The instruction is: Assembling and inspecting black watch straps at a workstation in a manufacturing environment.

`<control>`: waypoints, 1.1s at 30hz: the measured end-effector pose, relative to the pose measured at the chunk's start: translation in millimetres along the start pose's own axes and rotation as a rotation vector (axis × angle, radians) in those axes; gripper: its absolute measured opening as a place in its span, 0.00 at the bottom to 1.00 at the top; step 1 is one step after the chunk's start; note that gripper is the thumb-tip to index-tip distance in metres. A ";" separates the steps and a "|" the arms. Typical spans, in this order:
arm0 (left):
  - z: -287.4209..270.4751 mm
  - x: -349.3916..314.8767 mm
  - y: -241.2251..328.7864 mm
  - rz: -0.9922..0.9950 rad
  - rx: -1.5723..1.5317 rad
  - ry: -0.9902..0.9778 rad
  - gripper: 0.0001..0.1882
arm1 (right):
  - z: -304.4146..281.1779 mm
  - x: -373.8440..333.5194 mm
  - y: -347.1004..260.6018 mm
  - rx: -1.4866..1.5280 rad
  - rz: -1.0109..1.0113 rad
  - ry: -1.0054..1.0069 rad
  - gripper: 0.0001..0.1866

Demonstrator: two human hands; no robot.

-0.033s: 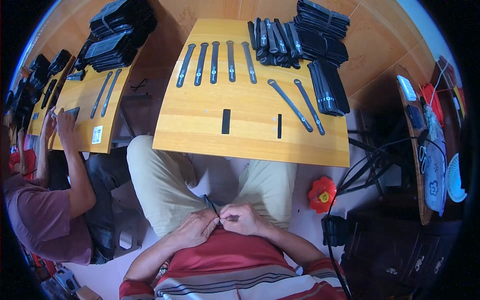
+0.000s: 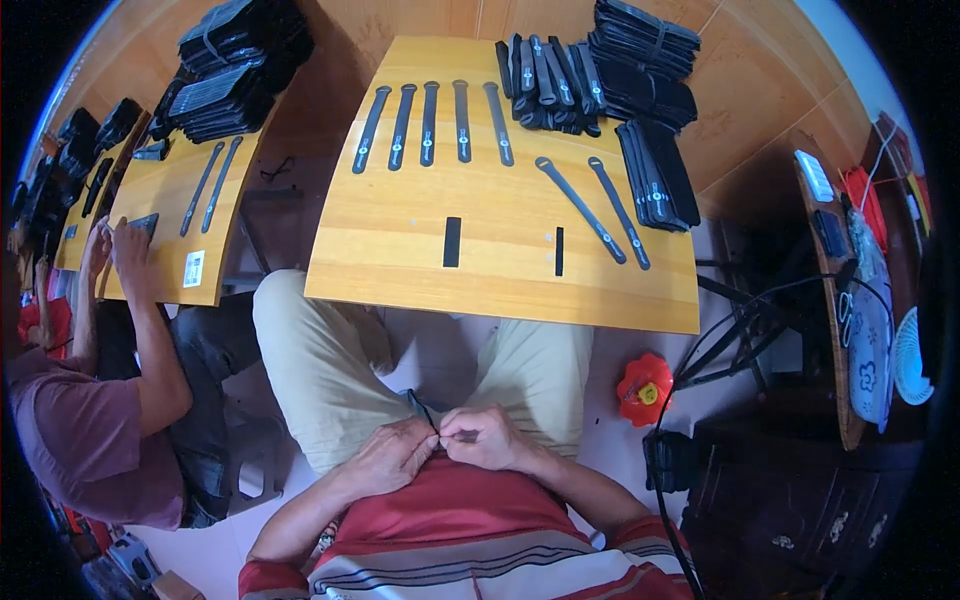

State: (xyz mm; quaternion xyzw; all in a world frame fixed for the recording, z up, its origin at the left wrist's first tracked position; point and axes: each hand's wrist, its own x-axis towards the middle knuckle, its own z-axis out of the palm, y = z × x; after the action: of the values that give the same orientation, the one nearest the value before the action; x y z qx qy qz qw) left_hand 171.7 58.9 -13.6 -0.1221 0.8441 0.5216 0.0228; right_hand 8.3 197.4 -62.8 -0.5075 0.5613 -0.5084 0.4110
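Both hands are together in my lap, close against the red shirt. My left hand (image 2: pixel 402 446) has its fingers closed, and a thin dark strap (image 2: pixel 423 410) sticks out beyond them toward my knees. Beside it, my right hand (image 2: pixel 482 436) is pinched with the fingertips touching the left ones at the strap; most of the strap is covered by the hands. On the wooden table (image 2: pixel 380 255) ahead, several grey straps with ring-shaped ends (image 2: pixel 428 125) lie in a row. Two more grey straps (image 2: pixel 582 212) lie slanted at the right.
A black strip (image 2: pixel 452 243) and a narrower one (image 2: pixel 559 252) are on the table's near part. Bundled black straps (image 2: pixel 640 95) are stacked at its far right. A person (image 2: pixel 95 430) works at the left table. A red flower-shaped object (image 2: pixel 645 390) and cables are at the right.
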 end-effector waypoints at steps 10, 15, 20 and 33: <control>-1.3 0.5 -9.1 0.023 -0.111 -0.053 0.11 | -7.4 -0.3 13.1 0.160 0.015 -0.079 0.06; -1.2 2.1 -7.3 0.006 -0.067 -0.054 0.10 | -8.1 -0.5 13.2 0.122 0.025 -0.088 0.06; -0.9 2.4 -7.4 -0.005 -0.041 -0.051 0.10 | -5.9 1.1 11.9 0.111 0.000 -0.059 0.06; -1.3 3.0 -7.0 -0.072 -0.142 -0.030 0.15 | -6.5 4.5 8.3 0.120 -0.046 -0.049 0.06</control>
State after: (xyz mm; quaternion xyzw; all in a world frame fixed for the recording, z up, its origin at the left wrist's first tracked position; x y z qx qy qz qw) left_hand 170.5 54.2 -19.6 -0.1459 0.7994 0.5810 0.0457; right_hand 0.1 193.7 -69.8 -0.5070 0.5078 -0.5379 0.4425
